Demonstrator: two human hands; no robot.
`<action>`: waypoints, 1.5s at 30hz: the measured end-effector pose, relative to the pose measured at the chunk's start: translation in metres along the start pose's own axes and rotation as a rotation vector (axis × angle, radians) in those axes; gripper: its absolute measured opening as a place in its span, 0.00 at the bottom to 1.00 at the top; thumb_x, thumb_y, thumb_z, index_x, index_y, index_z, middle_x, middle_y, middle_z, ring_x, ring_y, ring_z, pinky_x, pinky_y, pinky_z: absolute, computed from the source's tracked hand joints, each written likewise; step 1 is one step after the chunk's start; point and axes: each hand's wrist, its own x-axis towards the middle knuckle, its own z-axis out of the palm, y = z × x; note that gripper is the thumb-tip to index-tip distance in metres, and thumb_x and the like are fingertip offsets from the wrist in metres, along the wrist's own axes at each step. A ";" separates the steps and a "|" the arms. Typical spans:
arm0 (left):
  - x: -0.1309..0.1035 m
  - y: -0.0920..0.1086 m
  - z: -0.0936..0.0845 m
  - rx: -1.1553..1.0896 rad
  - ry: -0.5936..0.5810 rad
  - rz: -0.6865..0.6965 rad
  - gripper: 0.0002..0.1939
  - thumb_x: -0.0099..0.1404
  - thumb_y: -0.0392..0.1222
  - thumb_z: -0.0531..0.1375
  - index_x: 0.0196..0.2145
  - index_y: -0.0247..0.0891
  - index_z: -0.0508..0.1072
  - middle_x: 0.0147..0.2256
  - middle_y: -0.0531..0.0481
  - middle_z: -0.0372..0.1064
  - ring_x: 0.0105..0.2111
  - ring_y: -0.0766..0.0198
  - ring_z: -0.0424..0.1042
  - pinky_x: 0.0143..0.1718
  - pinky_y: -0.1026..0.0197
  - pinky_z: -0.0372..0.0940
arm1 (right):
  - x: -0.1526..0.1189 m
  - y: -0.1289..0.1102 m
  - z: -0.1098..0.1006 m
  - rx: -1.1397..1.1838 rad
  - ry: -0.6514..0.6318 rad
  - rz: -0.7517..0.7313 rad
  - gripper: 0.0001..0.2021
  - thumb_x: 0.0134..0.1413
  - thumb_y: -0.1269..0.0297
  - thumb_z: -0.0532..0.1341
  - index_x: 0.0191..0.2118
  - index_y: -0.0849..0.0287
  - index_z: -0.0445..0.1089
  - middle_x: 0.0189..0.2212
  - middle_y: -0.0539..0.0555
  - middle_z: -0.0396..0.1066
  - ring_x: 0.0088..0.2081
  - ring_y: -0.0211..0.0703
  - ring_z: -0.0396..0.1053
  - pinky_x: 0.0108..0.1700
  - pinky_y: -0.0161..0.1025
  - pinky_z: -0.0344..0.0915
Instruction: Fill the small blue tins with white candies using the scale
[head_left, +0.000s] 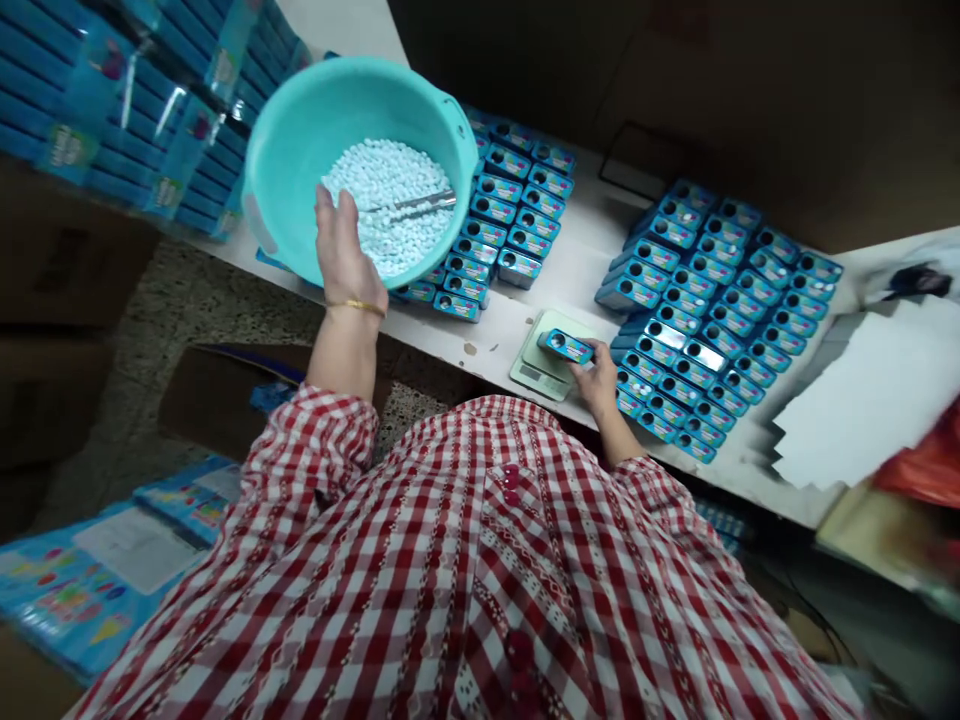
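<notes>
My left hand (346, 252), its fingers stretched out, hovers at the near rim of a turquoise plastic basin (281, 140). Small white pellets (405, 240) fill the bottom of the basin, and a slim metal utensil (420, 204) lies across them. My right hand (598, 382) grips the right end of a small blue tin (568, 346) that has a dark round opening on top. That tin is over a pale green weighing scale (538, 375); whether it rests on the pan I cannot tell.
Blue tins (697, 310) stand in tight rows right of the scale, and more tins (510, 215) beside the basin. Shrink-wrapped blue packs (172, 110) are stacked at far left. White sheets (877, 390) lie at right. An open cardboard box (217, 410) is below the table (581, 225).
</notes>
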 end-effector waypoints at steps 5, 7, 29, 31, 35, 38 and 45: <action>-0.053 -0.088 0.024 -0.116 -0.318 -0.472 0.17 0.68 0.48 0.49 0.38 0.36 0.74 0.47 0.44 0.71 0.48 0.58 0.69 0.49 0.55 0.63 | 0.002 -0.046 -0.012 -0.183 -0.021 -0.260 0.16 0.52 0.61 0.58 0.47 0.58 0.66 0.40 0.56 0.70 0.42 0.47 0.66 0.46 0.46 0.63; -0.063 -0.120 0.032 -0.175 -0.303 -0.733 0.19 0.68 0.47 0.47 0.36 0.33 0.74 0.43 0.41 0.73 0.42 0.59 0.72 0.45 0.55 0.65 | 0.001 -0.077 -0.021 -0.325 -0.090 -0.405 0.19 0.53 0.63 0.58 0.52 0.57 0.64 0.43 0.57 0.68 0.44 0.49 0.64 0.47 0.46 0.61; -0.052 -0.157 0.018 -0.301 -0.192 -0.903 0.14 0.66 0.39 0.50 0.41 0.29 0.73 0.28 0.43 0.73 0.32 0.62 0.74 0.38 0.61 0.69 | 0.008 -0.015 -0.004 0.190 -0.083 -0.030 0.21 0.49 0.49 0.61 0.45 0.57 0.65 0.41 0.55 0.69 0.43 0.46 0.68 0.46 0.45 0.66; -0.053 -0.156 0.006 -0.284 -0.163 -0.867 0.12 0.65 0.34 0.52 0.41 0.29 0.73 0.29 0.44 0.73 0.33 0.64 0.74 0.39 0.62 0.69 | 0.007 -0.002 0.000 0.264 -0.091 0.042 0.24 0.46 0.46 0.62 0.45 0.57 0.65 0.42 0.55 0.68 0.43 0.47 0.68 0.47 0.45 0.67; -0.059 -0.151 -0.010 -0.237 -0.144 -0.807 0.16 0.59 0.24 0.52 0.43 0.29 0.72 0.32 0.43 0.74 0.37 0.65 0.74 0.45 0.62 0.67 | 0.000 0.001 -0.013 0.223 -0.100 0.038 0.32 0.43 0.47 0.65 0.53 0.57 0.61 0.51 0.58 0.64 0.53 0.49 0.63 0.55 0.50 0.61; -0.065 -0.147 -0.016 -0.202 -0.134 -0.775 0.19 0.56 0.20 0.51 0.42 0.29 0.72 0.34 0.44 0.74 0.40 0.66 0.74 0.49 0.63 0.66 | -0.006 -0.008 -0.033 0.117 -0.045 0.003 0.34 0.45 0.51 0.65 0.58 0.55 0.57 0.57 0.59 0.59 0.58 0.51 0.59 0.58 0.52 0.58; -0.068 -0.143 -0.020 -0.166 -0.081 -0.739 0.18 0.56 0.20 0.52 0.43 0.29 0.71 0.36 0.41 0.73 0.43 0.64 0.73 0.50 0.64 0.66 | -0.007 -0.021 -0.061 0.039 0.261 0.000 0.19 0.53 0.55 0.58 0.50 0.54 0.66 0.47 0.55 0.67 0.46 0.45 0.67 0.47 0.47 0.68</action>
